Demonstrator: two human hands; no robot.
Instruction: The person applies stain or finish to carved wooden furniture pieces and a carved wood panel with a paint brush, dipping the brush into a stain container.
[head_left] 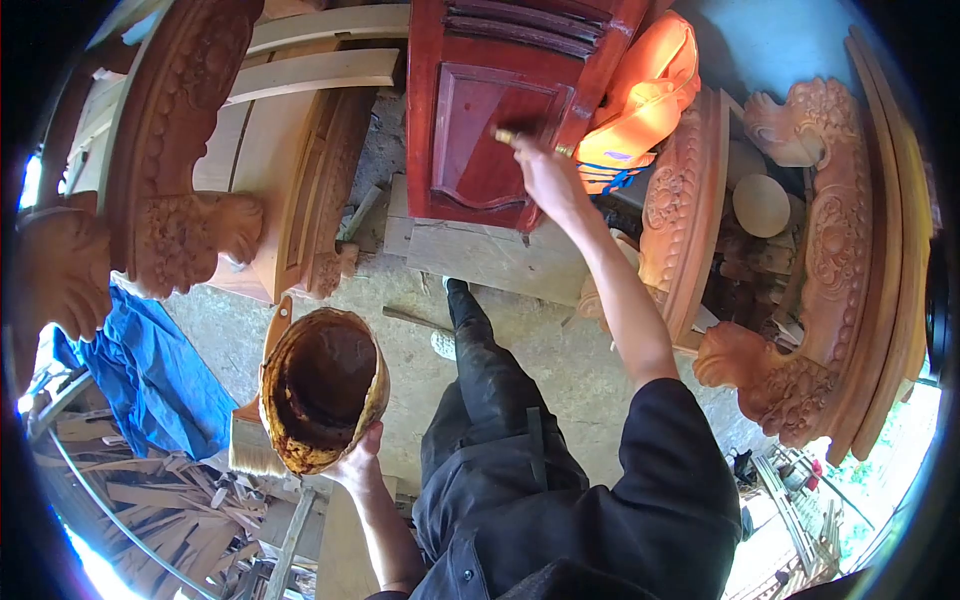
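Observation:
My left hand (pixel 360 462) grips a crusted bowl (pixel 376 395) of dark brown liquid from below, its opening tilted towards me. A wide flat brush with an orange handle (pixel 277 325) and pale bristles (pixel 254 448) sits against the bowl's outer left side. Up ahead, my right hand (pixel 552 182) is closed on a small brush (pixel 506 136), of which little more than a light-coloured end shows. That hand is over the recessed panel of a glossy red-brown wooden door (pixel 455 150). A darker patch lies on the panel beside the fingers.
Carved wooden furniture pieces (pixel 185 235) stand on the left, with more carved frames (pixel 835 230) on the right. An orange life vest (pixel 645 95) lies beside the door. Blue tarp (pixel 150 370) and scrap wood (pixel 150 500) cover the lower left. A stick (pixel 415 319) lies on the concrete floor.

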